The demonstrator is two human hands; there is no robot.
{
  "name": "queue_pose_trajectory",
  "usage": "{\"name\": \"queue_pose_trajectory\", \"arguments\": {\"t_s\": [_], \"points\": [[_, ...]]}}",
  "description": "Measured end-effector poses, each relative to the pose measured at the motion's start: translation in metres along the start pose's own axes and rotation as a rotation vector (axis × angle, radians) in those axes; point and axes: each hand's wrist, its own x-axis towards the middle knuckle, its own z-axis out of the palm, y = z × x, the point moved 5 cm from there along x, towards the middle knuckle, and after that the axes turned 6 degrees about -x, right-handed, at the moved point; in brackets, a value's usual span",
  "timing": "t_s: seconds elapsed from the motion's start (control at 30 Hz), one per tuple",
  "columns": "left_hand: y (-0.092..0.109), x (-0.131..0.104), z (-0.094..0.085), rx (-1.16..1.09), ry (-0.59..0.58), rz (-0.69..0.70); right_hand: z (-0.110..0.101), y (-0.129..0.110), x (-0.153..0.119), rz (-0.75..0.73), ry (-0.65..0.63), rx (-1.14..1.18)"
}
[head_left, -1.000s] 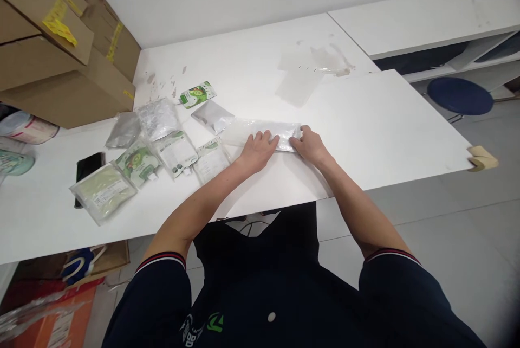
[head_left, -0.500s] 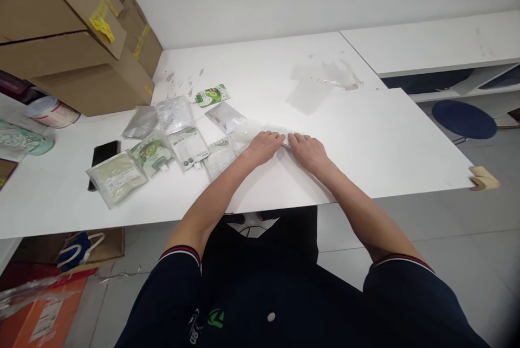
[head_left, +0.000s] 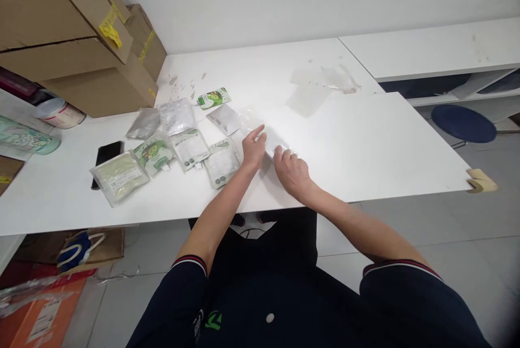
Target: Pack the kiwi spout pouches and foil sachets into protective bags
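Note:
A clear plastic bag (head_left: pixel 276 141) lies between my two hands near the middle of the white table (head_left: pixel 365 147). My left hand (head_left: pixel 254 147) grips its left part, fingers curled and index finger stretched out. My right hand (head_left: pixel 290 169) has its fingers bent onto the bag's lower right part. Just left of the bag lie a silver pouch (head_left: pixel 225 119) and a bagged white-and-green pouch (head_left: pixel 222 165). Further left are a green pouch (head_left: pixel 214 98), a bagged pouch with a label (head_left: pixel 189 148), a bubble-wrapped packet (head_left: pixel 177 116) and a bagged green pouch (head_left: pixel 153 154).
Flat clear bags (head_left: pixel 311 90) lie behind my hands. A phone (head_left: pixel 108 154) is partly under a yellowish bagged packet (head_left: pixel 122 177). Cardboard boxes (head_left: pixel 97 77), a can (head_left: pixel 60 113) and a bottle (head_left: pixel 30 136) stand left. A blue stool (head_left: pixel 463 123) is at right.
Both hands have shifted left and changed hold. The clear bag is now turned diagonally, and more of it shows between them. The view has moved slightly.

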Motion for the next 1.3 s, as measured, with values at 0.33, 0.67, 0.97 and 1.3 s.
{"name": "queue_pose_trajectory", "arguments": {"t_s": [0.33, 0.67, 0.97, 1.3], "points": [[0.005, -0.023, -0.015, -0.029, -0.352, 0.01, -0.003, 0.062, 0.035, -0.245, 0.03, 1.084], [0.044, -0.035, -0.022, 0.288, -0.423, 0.119, -0.016, 0.06, 0.038, -0.108, -0.017, 1.105], [0.059, -0.041, -0.029, 0.539, -0.386, 0.038, -0.039, 0.055, 0.031, -0.156, 0.161, 0.745], [0.03, -0.046, -0.037, 0.131, -0.414, -0.132, 0.006, 0.039, 0.038, 0.029, 0.171, 1.294]]}}
